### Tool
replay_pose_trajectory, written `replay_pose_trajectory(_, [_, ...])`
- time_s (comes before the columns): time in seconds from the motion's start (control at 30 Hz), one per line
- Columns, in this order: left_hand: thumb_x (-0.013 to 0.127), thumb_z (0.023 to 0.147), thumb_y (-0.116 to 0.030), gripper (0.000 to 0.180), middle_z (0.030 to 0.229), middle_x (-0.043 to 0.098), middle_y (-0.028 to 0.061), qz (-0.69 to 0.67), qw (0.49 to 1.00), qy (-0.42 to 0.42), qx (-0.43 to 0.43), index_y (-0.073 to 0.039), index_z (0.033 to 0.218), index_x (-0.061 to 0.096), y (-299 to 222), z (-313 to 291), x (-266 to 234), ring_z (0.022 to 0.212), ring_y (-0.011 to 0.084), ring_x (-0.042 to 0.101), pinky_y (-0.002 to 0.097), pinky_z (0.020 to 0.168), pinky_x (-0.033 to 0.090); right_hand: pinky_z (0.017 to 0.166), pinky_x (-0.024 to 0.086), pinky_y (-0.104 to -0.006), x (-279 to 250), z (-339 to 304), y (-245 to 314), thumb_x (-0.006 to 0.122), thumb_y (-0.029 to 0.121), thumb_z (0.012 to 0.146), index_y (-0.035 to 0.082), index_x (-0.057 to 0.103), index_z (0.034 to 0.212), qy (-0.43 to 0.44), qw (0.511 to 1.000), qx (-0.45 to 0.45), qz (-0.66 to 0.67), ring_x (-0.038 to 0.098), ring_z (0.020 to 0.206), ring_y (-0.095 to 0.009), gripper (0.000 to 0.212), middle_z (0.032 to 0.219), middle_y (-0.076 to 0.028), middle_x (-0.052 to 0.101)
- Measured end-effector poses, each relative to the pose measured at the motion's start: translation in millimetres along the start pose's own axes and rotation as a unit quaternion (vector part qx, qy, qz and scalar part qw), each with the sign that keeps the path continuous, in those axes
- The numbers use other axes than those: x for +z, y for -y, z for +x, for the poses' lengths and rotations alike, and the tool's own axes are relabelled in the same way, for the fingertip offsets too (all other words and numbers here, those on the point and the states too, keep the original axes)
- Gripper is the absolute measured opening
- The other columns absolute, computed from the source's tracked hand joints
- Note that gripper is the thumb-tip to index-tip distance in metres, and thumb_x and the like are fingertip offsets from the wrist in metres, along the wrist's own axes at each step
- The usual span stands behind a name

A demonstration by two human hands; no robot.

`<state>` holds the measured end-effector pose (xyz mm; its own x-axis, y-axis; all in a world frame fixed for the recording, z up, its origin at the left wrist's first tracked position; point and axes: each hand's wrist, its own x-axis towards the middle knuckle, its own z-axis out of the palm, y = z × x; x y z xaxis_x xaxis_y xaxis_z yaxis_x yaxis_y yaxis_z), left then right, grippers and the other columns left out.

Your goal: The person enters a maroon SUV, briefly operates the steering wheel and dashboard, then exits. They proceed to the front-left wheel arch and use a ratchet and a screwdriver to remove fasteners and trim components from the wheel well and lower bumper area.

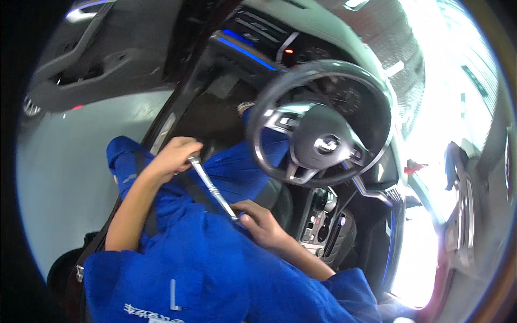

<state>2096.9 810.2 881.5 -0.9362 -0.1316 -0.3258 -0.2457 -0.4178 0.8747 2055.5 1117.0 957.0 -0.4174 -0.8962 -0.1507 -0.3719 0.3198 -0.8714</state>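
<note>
A long, shiny ratchet wrench lies slantwise above my lap, with a ridged band partway along its metal handle. My left hand is closed round its upper left end, hiding part of it. At the lower right end, my right hand curls its fingers and thumb about the tip. A small dark bluish bit shows there between the fingers; what it is I cannot make out. My blue-clothed legs are spread beneath the wrench.
The steering wheel stands ahead to the right of my hands. Beyond my right hand is the centre console with its gear lever. An open car door is at the left, with pale floor below it. The dashboard has blue light strips.
</note>
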Motion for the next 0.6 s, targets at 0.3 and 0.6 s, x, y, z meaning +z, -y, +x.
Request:
replay_pose_trajectory(0.3, [0.058,0.099,-0.029,0.032,0.053,0.050,0.0035,0.004,1.000,-0.017,0.014,-0.009,0.074,0.054,17,2,11,0.038,0.0076,0.037,0.0238,0.036,0.025,0.095,0.054,-0.0531,-30,-146,-130,0.069,0.036,0.092,-0.004,0.039,0.144,-0.240,0.800,0.394,-0.383,0.057,0.119,-0.054,0.073,0.151,-0.045,0.026])
replay_pose_trajectory(0.6, [0.069,0.095,-0.034,0.029,0.073,0.060,0.0003,0.293,0.955,-0.034,-0.033,-0.006,0.087,0.066,26,-4,55,0.061,0.0073,0.055,0.0214,0.051,0.040,0.074,0.059,-0.0568,-60,-188,-170,0.067,0.030,0.091,-0.002,0.043,0.131,-0.287,0.795,0.427,-0.321,0.070,0.087,-0.053,0.057,0.151,-0.047,0.022])
